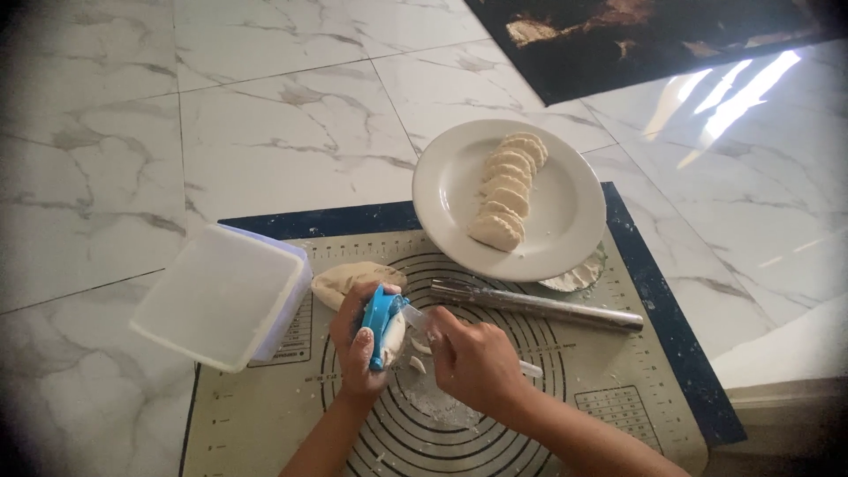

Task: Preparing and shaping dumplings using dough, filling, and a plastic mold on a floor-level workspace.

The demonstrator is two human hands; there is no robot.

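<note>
Forearms bare — no sleeves, fingers [360,339] ringless.

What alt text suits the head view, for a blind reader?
A left hand holds a blue dumpling press over a baking mat; the right hand works beside it. Nearby: a plate of dumplings, rolling pin, plastic box.

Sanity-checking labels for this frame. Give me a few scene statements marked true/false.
1. The left hand holds a blue dumpling press. True.
2. The white plate is empty. False: a row of folded dumplings lies on it.
3. The metal rolling pin lies on the mat. True.
4. The plastic container sits right of the plate. False: it is at the left.
5. The right hand rests on the rolling pin. False: it is beside the press.
</note>
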